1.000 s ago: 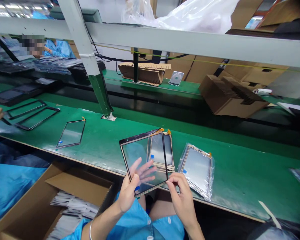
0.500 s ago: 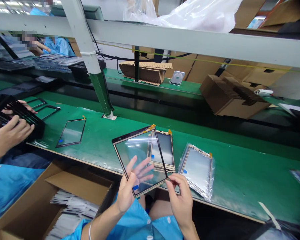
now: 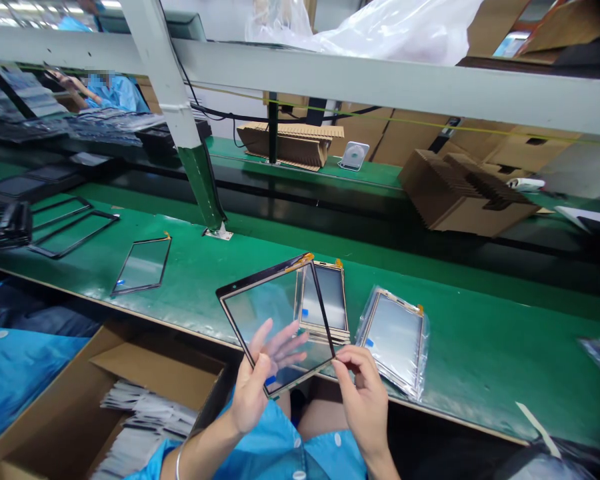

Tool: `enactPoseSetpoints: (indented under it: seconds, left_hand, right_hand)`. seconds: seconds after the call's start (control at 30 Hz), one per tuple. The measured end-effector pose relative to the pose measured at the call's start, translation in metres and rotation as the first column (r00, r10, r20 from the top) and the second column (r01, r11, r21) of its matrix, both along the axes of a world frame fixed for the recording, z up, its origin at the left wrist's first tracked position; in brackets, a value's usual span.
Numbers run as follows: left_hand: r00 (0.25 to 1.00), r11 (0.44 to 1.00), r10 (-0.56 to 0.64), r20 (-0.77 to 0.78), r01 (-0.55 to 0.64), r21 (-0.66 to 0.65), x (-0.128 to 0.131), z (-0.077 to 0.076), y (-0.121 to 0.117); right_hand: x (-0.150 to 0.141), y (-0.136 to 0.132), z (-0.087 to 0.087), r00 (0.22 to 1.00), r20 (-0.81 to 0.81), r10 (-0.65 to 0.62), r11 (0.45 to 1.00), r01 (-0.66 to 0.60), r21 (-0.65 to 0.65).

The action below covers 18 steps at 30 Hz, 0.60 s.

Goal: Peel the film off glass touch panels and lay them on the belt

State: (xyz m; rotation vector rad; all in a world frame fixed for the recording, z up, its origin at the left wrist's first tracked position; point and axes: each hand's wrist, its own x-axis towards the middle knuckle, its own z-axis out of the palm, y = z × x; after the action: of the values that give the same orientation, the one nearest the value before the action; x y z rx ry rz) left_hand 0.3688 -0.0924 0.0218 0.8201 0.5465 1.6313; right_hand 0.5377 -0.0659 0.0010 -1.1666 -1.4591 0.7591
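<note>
Between my two hands a clear touch screen panel (image 3: 267, 303) with a black border is held tilted above the bench edge. My left hand (image 3: 253, 387) grips its lower left edge, thumb in front and fingers spread behind, seen through the glass. My right hand (image 3: 363, 393) pinches the lower right corner between thumb and fingers. Partly hidden behind the panel lies a stack of similar panels (image 3: 330, 297) with orange flex tabs. To the right, more panels (image 3: 395, 340) sit in clear plastic wrap. A single panel (image 3: 144, 265) lies flat to the left.
Black frames (image 3: 75, 230) lie on the green bench (image 3: 480, 353) at the left. An open carton (image 3: 155, 370) with white sheets stands below the edge. A post (image 3: 195, 153) rises from the bench. Cardboard dividers (image 3: 460, 200) and a small fan (image 3: 355, 155) are behind. A co-worker (image 3: 117, 90) sits far left.
The held panel has tilted slightly, its upper left corner shifting left and down. At the left, a neighbour's hands and the stack of black frames they held have left that spot.
</note>
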Motion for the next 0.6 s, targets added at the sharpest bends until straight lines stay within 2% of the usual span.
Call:
enactPoseSetpoints:
  seconds: [0.13,0.23,0.43,0.6]
  left_hand:
    - [1.0,0.999,-0.008,-0.016,0.009,0.032,0.0001,-0.0034,-0.0029]
    - [0.999,1.0,0.007,-0.033,-0.005,0.03,0.0012,-0.0049,-0.004]
    - [0.999,0.999,0.037,-0.035,-0.038,-0.012,0.0016,-0.0039,0.0007]
    - [0.999,0.999,0.049,-0.006,-0.049,-0.023,0.0005,-0.0027,0.0006]
  right_hand:
    - [0.0034,0.0043,0.003,0.997,-0.04,0.069,0.995,-0.071,-0.066]
    - [0.0036,0.0047,0.0054,0.997,-0.008,0.081,0.994,-0.081,-0.069]
    - [0.0005,0.0021,0.0052,0.99,0.139,0.031,0.999,-0.035,0.031]
    - [-0.0036,0.004,0.0039,0.992,0.122,-0.018,0.998,0.009,0.069]
